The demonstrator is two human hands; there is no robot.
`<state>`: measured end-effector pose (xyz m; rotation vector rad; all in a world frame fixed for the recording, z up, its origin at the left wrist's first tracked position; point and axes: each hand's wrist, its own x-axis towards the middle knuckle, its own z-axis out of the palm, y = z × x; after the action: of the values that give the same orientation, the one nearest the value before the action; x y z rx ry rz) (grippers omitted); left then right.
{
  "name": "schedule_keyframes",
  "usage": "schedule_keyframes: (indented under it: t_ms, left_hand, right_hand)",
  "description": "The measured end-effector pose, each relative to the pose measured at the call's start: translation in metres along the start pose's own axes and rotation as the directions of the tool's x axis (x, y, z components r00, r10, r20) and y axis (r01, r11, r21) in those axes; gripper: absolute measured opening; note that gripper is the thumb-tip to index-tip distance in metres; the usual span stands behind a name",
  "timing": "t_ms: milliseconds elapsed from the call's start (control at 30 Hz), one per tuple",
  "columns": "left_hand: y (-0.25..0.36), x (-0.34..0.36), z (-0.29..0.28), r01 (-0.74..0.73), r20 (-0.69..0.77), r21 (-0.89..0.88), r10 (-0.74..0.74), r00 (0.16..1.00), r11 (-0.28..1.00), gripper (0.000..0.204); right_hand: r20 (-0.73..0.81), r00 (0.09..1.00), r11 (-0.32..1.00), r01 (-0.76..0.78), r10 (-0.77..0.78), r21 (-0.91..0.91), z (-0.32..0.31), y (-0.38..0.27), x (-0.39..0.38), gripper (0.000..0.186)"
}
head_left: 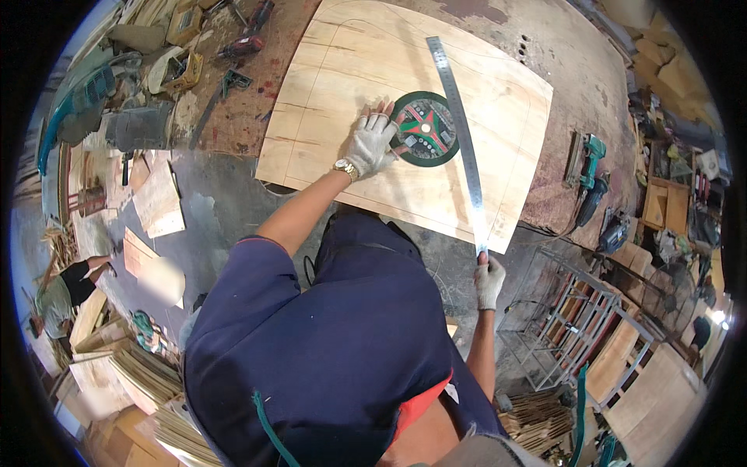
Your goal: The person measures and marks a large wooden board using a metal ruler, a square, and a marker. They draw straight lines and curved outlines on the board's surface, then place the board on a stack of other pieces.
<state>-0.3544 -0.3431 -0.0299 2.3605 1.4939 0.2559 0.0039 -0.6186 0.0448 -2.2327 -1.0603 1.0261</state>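
Observation:
A sheet of plywood (350,70) with faint pencil lines lies on the worktable in front of me. On it rests a round cutting disc (426,152), black with a dark green rim and a green and red pattern. My left hand (373,144), in a whitish glove, lies on the plywood with fingers spread, its thumb and a fingertip touching the disc's left edge. A long steel ruler (459,117) slants across the sheet, along the disc's right side. Beyond the near edge of the board, my gloved right hand (489,282) grips the ruler's near end.
A green nail gun (593,152) and other power tools lie at the table's right. Tools, including a red and black drill (243,47), clutter the left side. A metal rack (560,327) stands at lower right. Another person (62,296) is at far left near stacked boards (140,377).

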Motion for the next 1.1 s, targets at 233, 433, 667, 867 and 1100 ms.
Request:
schedule_keyframes:
  t_ms: [233,433,667,867,1100]
  left_hand:
    - [-0.013,-0.005,0.015,0.149,-0.486,-0.134,-0.196,0.852,0.98,0.071]
    - [-0.043,-0.037,0.002,0.522,-0.612,-0.235,-0.542,0.576,0.82,0.055]
    - [-0.087,-0.068,-0.018,0.759,-0.675,-0.189,-0.644,0.36,0.623,0.028]
    - [-0.094,-0.056,-0.008,0.752,-0.683,-0.21,-0.644,0.345,0.625,0.028]
    - [-0.123,-0.039,-0.01,0.817,-0.706,-0.208,-0.661,0.256,0.538,0.033]
  right_hand:
    - [0.16,0.982,0.979,0.123,-0.097,-0.163,-0.008,-0.042,0.096,0.041]
    - [0.353,0.922,0.914,0.271,-0.157,-0.301,-0.015,-0.068,0.154,0.047]
    - [0.468,0.812,0.788,0.524,-0.348,-0.323,-0.024,-0.085,0.201,0.051]
    - [0.511,0.783,0.728,0.574,-0.355,-0.375,-0.029,-0.103,0.241,0.051]
    - [0.576,0.727,0.694,0.631,-0.374,-0.345,-0.017,-0.125,0.275,0.049]
